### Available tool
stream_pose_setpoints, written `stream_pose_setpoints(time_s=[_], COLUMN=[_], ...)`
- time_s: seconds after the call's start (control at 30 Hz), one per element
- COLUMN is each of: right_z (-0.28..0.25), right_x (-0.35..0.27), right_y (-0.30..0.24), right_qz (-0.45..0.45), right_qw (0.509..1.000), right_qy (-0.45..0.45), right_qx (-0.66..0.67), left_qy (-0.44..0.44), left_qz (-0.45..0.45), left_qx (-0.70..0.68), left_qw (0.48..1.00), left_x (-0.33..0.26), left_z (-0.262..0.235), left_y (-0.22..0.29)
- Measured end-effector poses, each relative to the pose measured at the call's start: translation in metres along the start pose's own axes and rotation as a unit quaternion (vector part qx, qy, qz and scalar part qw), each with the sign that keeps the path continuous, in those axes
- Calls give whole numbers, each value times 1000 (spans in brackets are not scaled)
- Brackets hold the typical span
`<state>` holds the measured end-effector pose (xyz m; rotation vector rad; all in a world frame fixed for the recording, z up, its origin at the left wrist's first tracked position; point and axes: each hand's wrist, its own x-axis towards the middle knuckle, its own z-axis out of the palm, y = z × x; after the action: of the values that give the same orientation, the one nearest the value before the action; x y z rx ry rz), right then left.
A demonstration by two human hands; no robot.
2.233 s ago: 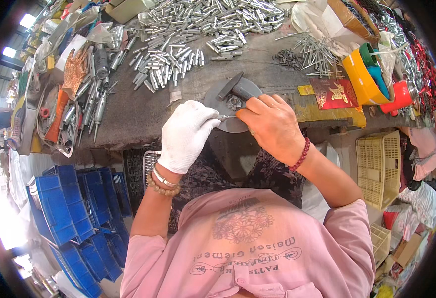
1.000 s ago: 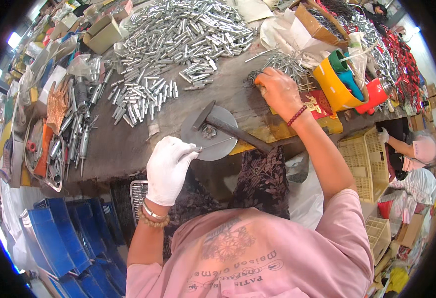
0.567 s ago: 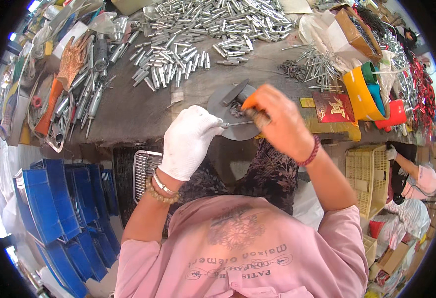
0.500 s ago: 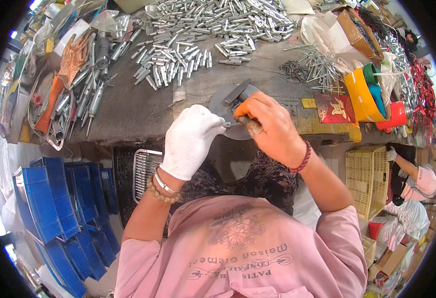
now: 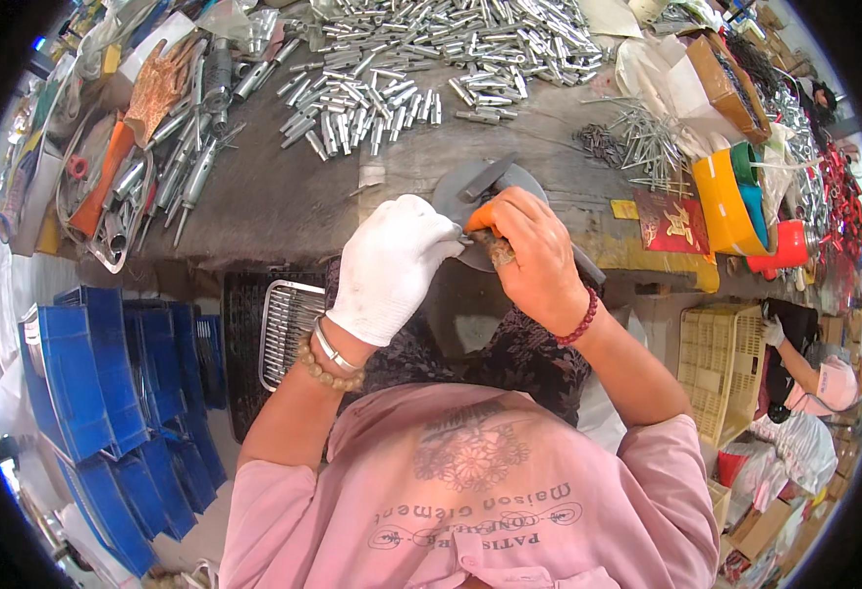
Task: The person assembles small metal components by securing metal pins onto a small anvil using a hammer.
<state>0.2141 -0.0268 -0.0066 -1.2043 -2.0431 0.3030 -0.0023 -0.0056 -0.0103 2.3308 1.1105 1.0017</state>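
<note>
My left hand [image 5: 392, 265], in a white knit glove, is closed in a pinch on a small silver metal part [image 5: 464, 239], mostly hidden by the fingers. Against it, my bare right hand [image 5: 532, 257] has its fingertips closed, an orange cover on the index finger. A hammer's dark head [image 5: 487, 181] juts out beyond the right hand, and its handle [image 5: 588, 266] shows at the palm's other side, so the hammer lies within that hand. Beneath both hands is a round grey metal disc [image 5: 448, 192] at the bench's front edge.
Many silver metal tubes [image 5: 451, 49] lie heaped at the back of the dark bench [image 5: 264, 196]. Thin pins [image 5: 647, 142] and a red card [image 5: 672, 224] sit right. Tools and an orange glove [image 5: 159, 88] are left. Blue bins [image 5: 87, 378] and a yellow crate [image 5: 721, 368] stand below.
My hands have drawn closer together, and the metal part between them shows less. The hammer's handle now shows past my right palm. The view has shifted slightly.
</note>
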Motion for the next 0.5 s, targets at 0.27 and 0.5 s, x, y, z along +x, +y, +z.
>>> stream_pose_setpoints(time_s=[0.27,0.5], right_z=[6,3], right_x=[-4,-6], right_y=[1,-3], right_qz=[-10,-14], right_qw=[1000,998], right_qy=[22,19], right_qx=[-10,-61], left_qy=[8,7], left_qz=[1,9], left_qx=[-7,-8], left_qw=[1000,1000], left_x=[-1,-2], left_z=[1,2], left_y=[-1,-2])
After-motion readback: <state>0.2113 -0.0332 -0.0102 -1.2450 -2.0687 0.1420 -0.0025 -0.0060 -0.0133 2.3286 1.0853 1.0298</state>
